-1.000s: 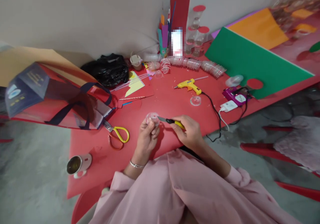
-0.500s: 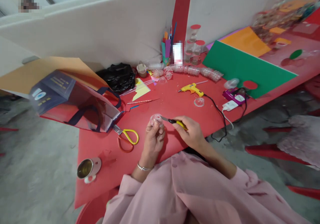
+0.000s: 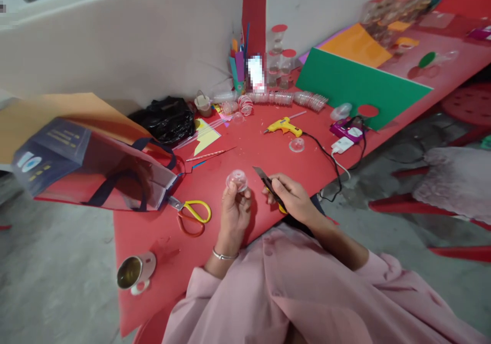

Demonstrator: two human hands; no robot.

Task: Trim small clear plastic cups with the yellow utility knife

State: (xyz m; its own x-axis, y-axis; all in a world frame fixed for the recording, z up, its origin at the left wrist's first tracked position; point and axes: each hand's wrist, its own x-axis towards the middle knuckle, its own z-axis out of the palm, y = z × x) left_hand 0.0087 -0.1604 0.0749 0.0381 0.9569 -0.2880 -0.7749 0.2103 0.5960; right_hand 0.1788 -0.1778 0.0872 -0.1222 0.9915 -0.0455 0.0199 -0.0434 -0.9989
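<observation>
My left hand (image 3: 235, 208) pinches a small clear plastic dome lid (image 3: 237, 179) by its lower edge, above the red table. A small mark or hole shows at the top of the dome. In my right hand (image 3: 289, 193) is a yellow and black utility knife (image 3: 273, 186), its blade out and pointing up and left. The blade tip is apart from the lid, a little to its right. Another clear dome lid (image 3: 296, 145) lies on the table beyond my right hand, near the yellow glue gun (image 3: 284, 126).
Scissors (image 3: 194, 215) lie left of my left hand, by a shopping bag (image 3: 111, 167). A mug of liquid (image 3: 137, 271) stands near the table's left edge. A row of stacked clear lids (image 3: 274, 98), a power strip (image 3: 347, 129) with cables and a green board (image 3: 356, 89) are farther back.
The knife blade has come away from the lid, and my right hand has turned so that the blade points more upward. My left hand still holds the lid. The whole view has shifted.
</observation>
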